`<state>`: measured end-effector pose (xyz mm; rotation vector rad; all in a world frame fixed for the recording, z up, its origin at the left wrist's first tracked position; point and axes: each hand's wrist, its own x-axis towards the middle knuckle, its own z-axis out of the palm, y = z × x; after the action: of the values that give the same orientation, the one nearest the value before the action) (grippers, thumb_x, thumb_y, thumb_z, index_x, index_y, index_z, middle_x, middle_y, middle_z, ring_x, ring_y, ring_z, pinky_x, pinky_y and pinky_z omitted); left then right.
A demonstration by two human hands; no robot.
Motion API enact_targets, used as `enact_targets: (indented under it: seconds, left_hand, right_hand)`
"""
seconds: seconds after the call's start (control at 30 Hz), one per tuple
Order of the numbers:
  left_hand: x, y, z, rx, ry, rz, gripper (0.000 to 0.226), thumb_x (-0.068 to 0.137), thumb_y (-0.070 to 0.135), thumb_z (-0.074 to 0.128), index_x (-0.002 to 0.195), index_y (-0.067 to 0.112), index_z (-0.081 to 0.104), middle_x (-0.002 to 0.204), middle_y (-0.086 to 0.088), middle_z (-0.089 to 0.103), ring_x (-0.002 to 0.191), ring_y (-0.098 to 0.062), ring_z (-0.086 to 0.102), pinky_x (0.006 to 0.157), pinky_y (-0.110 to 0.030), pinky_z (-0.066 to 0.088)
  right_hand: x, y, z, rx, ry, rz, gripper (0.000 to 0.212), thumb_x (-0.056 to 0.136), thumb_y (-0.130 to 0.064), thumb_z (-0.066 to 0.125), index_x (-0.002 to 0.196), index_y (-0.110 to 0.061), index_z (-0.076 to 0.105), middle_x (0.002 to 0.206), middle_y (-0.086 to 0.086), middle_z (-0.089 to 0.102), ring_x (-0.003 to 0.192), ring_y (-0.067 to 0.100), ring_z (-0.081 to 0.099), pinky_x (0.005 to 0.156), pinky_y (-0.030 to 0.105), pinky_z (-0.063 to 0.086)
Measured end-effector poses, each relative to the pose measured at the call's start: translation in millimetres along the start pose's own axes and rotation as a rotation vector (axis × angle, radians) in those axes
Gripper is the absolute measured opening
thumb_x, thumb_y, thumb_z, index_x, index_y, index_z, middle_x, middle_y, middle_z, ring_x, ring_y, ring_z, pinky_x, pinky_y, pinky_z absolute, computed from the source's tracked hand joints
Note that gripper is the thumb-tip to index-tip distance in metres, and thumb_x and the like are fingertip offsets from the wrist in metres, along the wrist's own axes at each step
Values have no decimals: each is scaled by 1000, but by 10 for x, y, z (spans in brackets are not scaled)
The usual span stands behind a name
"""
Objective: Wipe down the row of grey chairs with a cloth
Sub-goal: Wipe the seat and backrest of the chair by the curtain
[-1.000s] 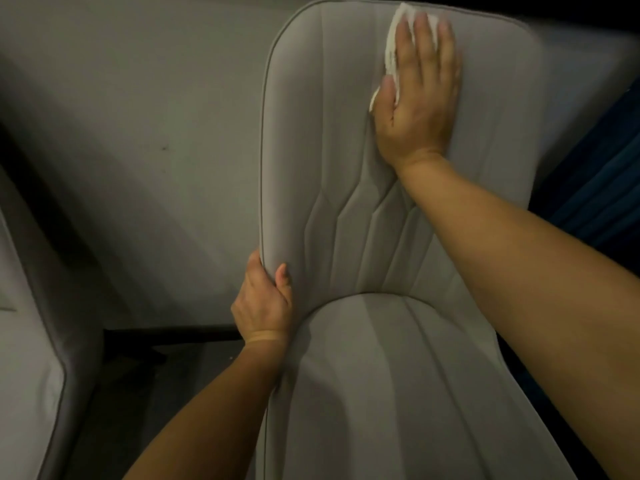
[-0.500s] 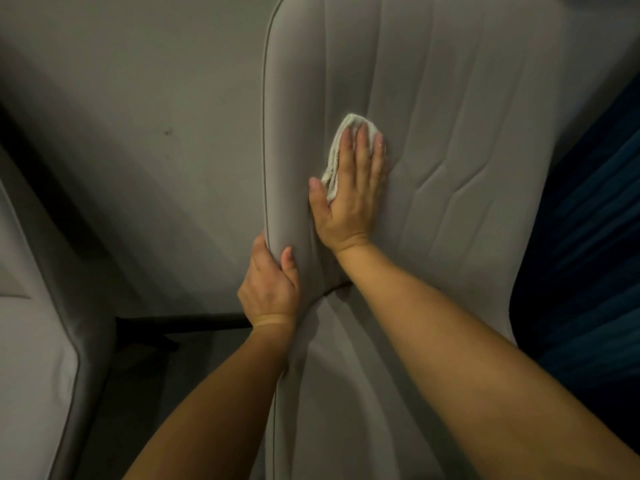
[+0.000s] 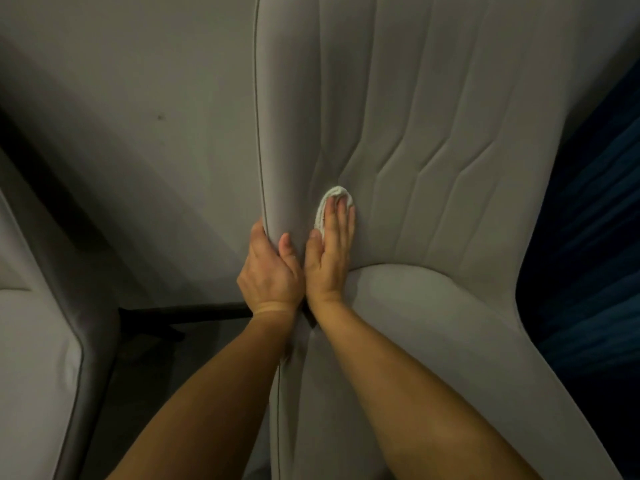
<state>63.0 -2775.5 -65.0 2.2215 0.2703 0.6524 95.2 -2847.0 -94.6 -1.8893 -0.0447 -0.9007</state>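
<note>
1. Here, right hand (image 3: pixel 329 252) flat, fingers straight, presses cloth (image 3: pixel 330 206) on lower chair (image 3: pixel 433 133) back; cloth mostly hidden beneath fingers.
2. Left hand (image 3: pixel 270 268) grips chair's left edge; fingertips hidden behind.
3. Chair top cut off.

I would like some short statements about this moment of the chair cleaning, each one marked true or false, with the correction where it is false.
1. The right hand presses a white cloth flat against the backrest of the grey chair. True.
2. The left hand hangs free beside the chair. False: it grips the left edge of the backrest, thumb on the front.
3. The cloth lies on the seat cushion. False: it is on the lower backrest, just above the seam with the seat.
4. The two hands are close side by side. True.
5. A second grey chair shows at the left edge of the view. True.
6. The cloth is dark blue. False: it is white.
</note>
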Motion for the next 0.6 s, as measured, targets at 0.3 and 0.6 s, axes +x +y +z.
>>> enact_targets:
  seconds: [0.3, 0.6]
  left_hand:
    - [0, -37, -2, -41, 7, 20, 66, 91, 59, 21, 130, 11, 45, 107, -18, 65, 87, -46, 61, 72, -49, 46]
    - [11, -41, 19, -19, 36, 36, 55, 93, 53, 26, 127, 14, 45, 100, -21, 66, 78, -49, 60, 63, -46, 44]
  right_hand:
    - [-325, 439, -310, -539, -275, -136, 58, 104, -51, 16, 157, -36, -3, 165, -9, -5, 153, 23, -1, 121, 54, -1]
    - [1642, 148, -1042, -928, 88, -601, 51, 100, -32, 51, 149, -19, 44, 153, 13, 43, 141, 41, 38, 112, 67, 23]
